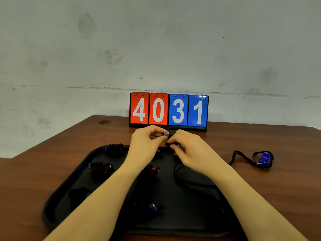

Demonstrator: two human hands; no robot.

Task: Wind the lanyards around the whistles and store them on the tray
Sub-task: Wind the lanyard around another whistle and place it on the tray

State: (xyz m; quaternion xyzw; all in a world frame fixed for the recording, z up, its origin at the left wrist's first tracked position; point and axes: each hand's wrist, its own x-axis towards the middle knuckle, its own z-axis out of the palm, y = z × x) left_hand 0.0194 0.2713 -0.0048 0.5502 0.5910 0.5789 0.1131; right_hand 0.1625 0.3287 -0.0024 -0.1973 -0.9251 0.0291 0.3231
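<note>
On the black tray (pixel 73 180) lie several wound whistles. Above its far edge the left hand (pixel 147 141) pinches a grey whistle (pixel 165 134); the right hand (pixel 187 148) grips its black lanyard (pixel 180 173). Right, on the surface (pixel 278 188), lies a blue whistle (pixel 264 158), unwound.

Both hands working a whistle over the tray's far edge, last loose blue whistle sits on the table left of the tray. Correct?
Not quite. The head view shows the loose blue whistle on the table to the right of the tray, not the left. The rest stands: left hand and right hand work a whistle over the tray's far edge.
</note>
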